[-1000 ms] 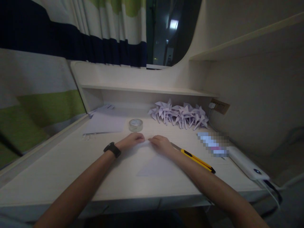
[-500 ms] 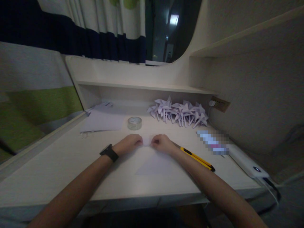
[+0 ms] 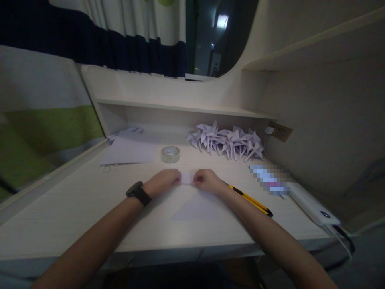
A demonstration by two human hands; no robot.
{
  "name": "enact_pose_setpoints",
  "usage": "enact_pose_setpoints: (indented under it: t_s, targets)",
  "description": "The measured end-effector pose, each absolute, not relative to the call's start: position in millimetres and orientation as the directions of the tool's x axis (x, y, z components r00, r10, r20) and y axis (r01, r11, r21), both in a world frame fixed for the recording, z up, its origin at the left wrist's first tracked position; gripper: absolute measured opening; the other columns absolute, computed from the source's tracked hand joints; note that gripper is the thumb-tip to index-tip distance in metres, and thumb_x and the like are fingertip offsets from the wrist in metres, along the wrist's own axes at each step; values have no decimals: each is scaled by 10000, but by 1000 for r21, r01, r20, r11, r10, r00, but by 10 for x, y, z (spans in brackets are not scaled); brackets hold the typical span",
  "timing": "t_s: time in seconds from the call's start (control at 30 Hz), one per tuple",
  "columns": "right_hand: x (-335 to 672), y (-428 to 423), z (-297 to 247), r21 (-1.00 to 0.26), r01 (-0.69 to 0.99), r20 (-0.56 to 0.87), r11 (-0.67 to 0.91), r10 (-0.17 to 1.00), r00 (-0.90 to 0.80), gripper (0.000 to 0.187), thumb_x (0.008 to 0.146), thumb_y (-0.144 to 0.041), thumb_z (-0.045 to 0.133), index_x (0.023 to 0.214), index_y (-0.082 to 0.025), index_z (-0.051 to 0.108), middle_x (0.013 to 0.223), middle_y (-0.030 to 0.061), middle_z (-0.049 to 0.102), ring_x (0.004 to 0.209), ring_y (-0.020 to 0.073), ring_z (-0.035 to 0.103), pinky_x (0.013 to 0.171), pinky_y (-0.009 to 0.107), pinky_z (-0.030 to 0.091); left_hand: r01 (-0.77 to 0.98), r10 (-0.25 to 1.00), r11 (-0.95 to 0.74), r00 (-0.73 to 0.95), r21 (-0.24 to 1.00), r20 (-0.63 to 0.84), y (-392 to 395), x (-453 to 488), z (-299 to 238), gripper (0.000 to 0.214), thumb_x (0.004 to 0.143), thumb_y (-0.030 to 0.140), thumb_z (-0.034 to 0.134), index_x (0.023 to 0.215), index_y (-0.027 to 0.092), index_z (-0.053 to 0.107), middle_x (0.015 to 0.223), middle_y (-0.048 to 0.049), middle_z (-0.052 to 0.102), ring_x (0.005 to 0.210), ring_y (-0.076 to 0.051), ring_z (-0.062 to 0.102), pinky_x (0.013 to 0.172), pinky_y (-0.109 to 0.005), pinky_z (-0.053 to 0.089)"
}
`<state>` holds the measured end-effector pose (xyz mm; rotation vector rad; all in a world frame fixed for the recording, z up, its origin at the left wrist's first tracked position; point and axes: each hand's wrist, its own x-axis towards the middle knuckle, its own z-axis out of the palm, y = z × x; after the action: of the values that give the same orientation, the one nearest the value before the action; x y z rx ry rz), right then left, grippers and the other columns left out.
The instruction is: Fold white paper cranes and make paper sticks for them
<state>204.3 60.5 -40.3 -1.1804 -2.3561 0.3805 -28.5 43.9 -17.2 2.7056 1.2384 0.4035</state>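
Observation:
A small white piece of paper (image 3: 187, 178) stretches between my two hands above the desk. My left hand (image 3: 166, 180), with a dark watch on its wrist, pinches the paper's left end. The right end is pinched between the thumb and fingers of my right hand (image 3: 207, 180). Nearer to me, a pale triangular sheet of paper (image 3: 194, 209) lies flat on the desk, partly covered by my right forearm. Close beside that forearm is a yellow and black utility knife (image 3: 252, 202). A roll of clear tape (image 3: 170, 154) stands just beyond my left hand.
Several white paper pinwheels (image 3: 230, 140) are heaped at the back under the shelf (image 3: 186, 108). A stack of paper (image 3: 132, 149) lies at the back left. On the right are a phone (image 3: 268, 180), its screen blurred, and a white power bank (image 3: 313, 204) with cables.
Both hands stay nearly in place, the right a touch further right, and slightly more of the small paper shows between them. The view has shifted a little.

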Motion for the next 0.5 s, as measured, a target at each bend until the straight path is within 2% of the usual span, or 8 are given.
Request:
enact_pose_setpoints:
  t_s: [0.3, 0.5]
  targets:
    - [2091, 664, -380, -462, 675, 249, 575, 815, -523, 85, 784, -189, 618, 760, -143, 686, 717, 20, 671, 638, 118, 559, 589, 213, 349, 740, 791, -612, 577, 280, 205, 389, -268, -123, 193, 890, 221, 440, 775, 160, 583, 788, -69, 636, 718, -188, 567, 638, -276, 359]
    - [2086, 667, -338, -489, 676, 249, 551, 831, -497, 78, 800, -187, 623, 769, -139, 675, 680, 6, 654, 617, 110, 529, 582, 209, 334, 700, 771, -636, 598, 323, 221, 523, -306, -243, 202, 898, 241, 450, 767, 163, 581, 781, -59, 642, 727, -184, 570, 641, -264, 356]
